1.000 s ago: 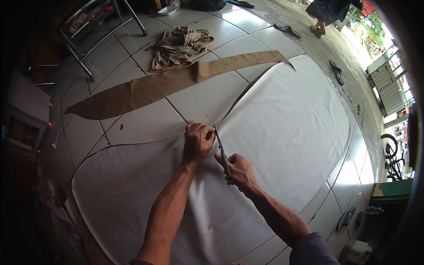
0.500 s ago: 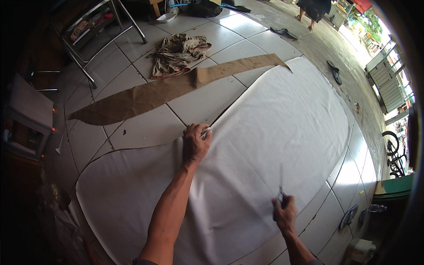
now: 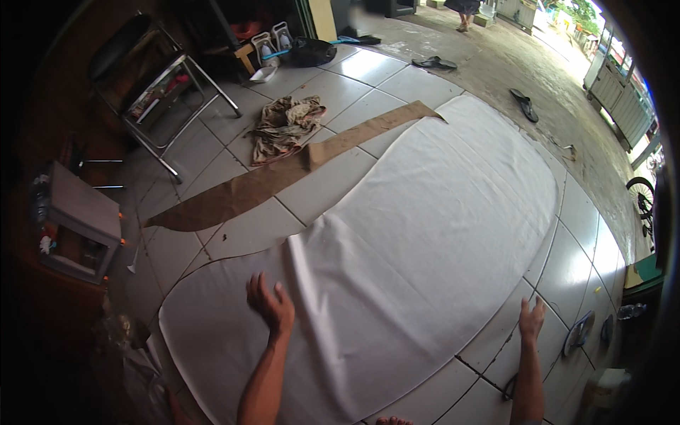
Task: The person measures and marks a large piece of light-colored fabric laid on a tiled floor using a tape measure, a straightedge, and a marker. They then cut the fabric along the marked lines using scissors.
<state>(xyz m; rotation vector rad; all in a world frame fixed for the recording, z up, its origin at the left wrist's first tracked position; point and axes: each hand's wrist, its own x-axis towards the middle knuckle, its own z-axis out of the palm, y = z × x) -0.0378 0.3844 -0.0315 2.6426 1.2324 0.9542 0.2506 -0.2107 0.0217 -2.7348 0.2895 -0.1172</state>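
Both hands have shifted since the earlier frame; the scissors have left the right hand (image 3: 531, 320), fingers now spread and empty at the cloth's (image 3: 425, 234) right edge; left hand (image 3: 270, 306) rests open, flat on the cloth, holding nothing; white cloth covers the tiled floor (image 3: 333, 188); brown paper strip (image 3: 269, 185) lies beyond it.

Both bare forearms come up from six o'clock. The left hand (image 3: 270, 306) is spread flat, palm down, fingers fanned toward eleven o'clock. Well apart at four o'clock, the right hand (image 3: 531, 320) also looks open, fingers pointing to twelve, though the rim distorts it.
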